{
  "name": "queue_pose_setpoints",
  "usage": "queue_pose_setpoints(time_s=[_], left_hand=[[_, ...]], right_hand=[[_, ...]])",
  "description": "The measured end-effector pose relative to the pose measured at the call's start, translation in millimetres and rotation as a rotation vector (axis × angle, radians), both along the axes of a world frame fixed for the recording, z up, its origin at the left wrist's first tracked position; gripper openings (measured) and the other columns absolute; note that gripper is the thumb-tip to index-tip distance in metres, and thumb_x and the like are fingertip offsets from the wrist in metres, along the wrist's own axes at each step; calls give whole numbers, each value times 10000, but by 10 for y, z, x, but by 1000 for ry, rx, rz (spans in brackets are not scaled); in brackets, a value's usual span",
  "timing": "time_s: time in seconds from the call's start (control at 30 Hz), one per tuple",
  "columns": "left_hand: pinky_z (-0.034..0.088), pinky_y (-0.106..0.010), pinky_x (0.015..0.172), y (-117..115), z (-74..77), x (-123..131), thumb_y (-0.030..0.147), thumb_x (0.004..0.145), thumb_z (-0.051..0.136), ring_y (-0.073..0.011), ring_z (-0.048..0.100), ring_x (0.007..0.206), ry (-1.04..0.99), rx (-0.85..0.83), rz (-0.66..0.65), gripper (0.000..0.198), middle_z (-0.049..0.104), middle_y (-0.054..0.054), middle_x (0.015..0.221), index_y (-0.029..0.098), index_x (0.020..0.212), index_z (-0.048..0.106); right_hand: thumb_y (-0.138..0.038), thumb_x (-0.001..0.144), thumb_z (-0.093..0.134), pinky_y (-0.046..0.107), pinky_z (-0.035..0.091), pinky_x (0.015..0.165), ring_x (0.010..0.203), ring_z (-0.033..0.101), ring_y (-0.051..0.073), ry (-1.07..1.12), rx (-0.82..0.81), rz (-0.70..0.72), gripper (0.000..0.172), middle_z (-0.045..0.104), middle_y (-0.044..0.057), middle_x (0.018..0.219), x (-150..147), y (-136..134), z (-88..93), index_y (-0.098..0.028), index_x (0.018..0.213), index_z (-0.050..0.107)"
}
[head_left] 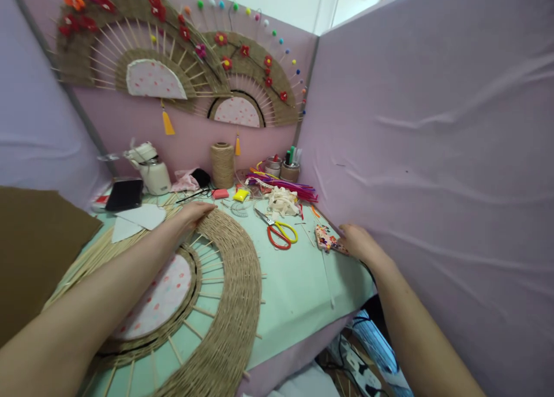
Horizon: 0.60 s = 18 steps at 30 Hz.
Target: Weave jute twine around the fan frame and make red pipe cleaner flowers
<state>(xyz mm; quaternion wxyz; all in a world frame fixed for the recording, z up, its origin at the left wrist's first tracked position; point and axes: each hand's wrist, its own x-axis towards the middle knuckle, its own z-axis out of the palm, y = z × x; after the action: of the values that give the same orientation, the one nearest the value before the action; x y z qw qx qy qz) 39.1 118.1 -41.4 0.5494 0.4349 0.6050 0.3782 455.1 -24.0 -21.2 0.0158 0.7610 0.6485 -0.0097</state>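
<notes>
A half-round woven fan (236,270) lies on the table, with a twine band, thin wooden spokes and a pink-spotted white cloth centre (164,296). My left hand (198,213) reaches across it, its fingers closed at the far edge of the woven band; the fingertips are partly hidden. At the table's right side my right hand (359,244) grips the end of a flat, flower-patterned phone case (328,238). Between the hands lie scissors (279,232) with one red and one yellow handle, blades apart. A thin white stick (328,278) lies below the phone case.
Along the back stand a cream bottle (153,175), a twine spool (222,165) and pen pots (289,171). Cream trim (282,202) and purple-red stems (298,189) lie in front. Pink cloth walls (424,126) enclose the table; finished fans (142,45) hang behind. A power strip (357,365) sits below right.
</notes>
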Motion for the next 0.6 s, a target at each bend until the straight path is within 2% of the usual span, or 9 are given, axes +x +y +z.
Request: queue_pose_setpoints(time_s=[0.1,0.23,0.33,0.4,0.47,0.6], left_hand=[[437,-235,446,7,-34,-16,200,672,651,-149,564,468,-18,2,9,87,604,-38,509,153,657,580],[442,-236,425,-23,-29,-25,187,641,673,-153,571,453,-46,13,20,95,612,-29,513,150,652,586],[473,-246,440,-57,-10,-25,181,625,692,-162,591,465,-67,22,34,107,628,-36,530,149,642,591],[488,-254,452,-74,-4,-29,181,619,703,-171,606,481,-97,28,30,112,641,-50,544,145,648,601],[497,-262,456,-81,-5,-37,183,608,716,-177,614,489,-119,35,29,125,649,-57,551,143,656,609],[502,-266,451,-61,-15,-61,180,585,736,-181,620,499,-152,42,40,152,661,-59,570,136,684,628]], right_hand=[[-295,791,555,277,369,744,975,569,252,70,-33,48,394,612,162,1074,148,-30,-192,-129,1148,572],[-394,774,576,299,384,759,974,565,278,138,-50,58,548,598,170,1089,173,19,-437,-126,1246,495],[-294,781,563,304,380,822,1022,548,273,156,-33,101,505,589,165,1103,189,33,-513,-124,1251,489],[-252,776,551,305,379,852,1040,541,266,182,-14,140,452,591,153,1106,200,10,-500,-136,1212,521],[-282,780,538,315,392,856,1033,547,266,238,27,164,428,594,143,1109,191,-40,-433,-153,1188,539],[-365,778,523,326,421,855,1031,550,259,509,118,211,456,586,124,1161,45,-158,-174,-169,1190,532]])
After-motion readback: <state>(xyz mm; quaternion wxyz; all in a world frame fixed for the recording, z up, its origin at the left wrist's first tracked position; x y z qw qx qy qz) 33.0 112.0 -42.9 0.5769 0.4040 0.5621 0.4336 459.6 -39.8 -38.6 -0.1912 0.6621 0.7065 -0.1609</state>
